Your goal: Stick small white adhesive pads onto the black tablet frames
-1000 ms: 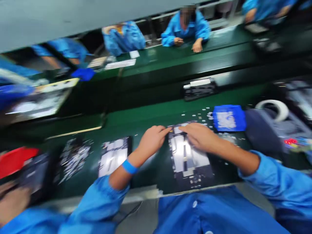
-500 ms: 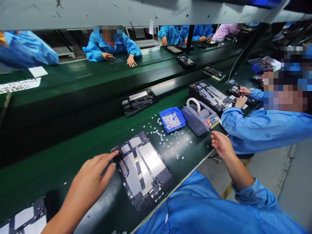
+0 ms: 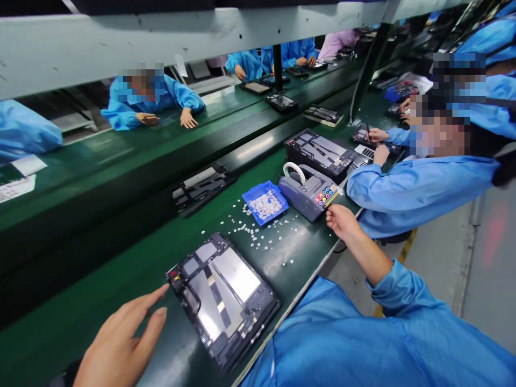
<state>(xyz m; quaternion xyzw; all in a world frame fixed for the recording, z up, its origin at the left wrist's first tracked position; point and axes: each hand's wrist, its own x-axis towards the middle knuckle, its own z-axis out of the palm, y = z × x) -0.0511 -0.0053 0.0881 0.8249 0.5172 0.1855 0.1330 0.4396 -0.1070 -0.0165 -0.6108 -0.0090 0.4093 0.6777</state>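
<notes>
On the green bench in front of me lies an opened tablet [image 3: 226,298], its metal plates and dark inner parts facing up. My left hand [image 3: 124,330] is beside its far left corner, index finger stretched towards the red piece there and thumb apart; it holds nothing. At the front of a grey tape dispenser [image 3: 308,193] with coloured buttons is my right hand [image 3: 342,221]. Its fingers are pinched together by the dispenser's front edge, and whatever is between them is too small to make out. A white tape roll [image 3: 294,171] sits on top of the dispenser.
A blue bin [image 3: 265,203] of small white pieces stands left of the dispenser, with more pieces scattered around it. Stacked tablets [image 3: 318,153] are behind. Another tablet [image 3: 201,185] lies beyond the bin. A co-worker's sleeve [image 3: 419,188] is close on the right.
My view has shifted. My left hand has drawn back slightly from the tablet's corner. My right hand has come closer to the tape dispenser's front, fingers still pinched.
</notes>
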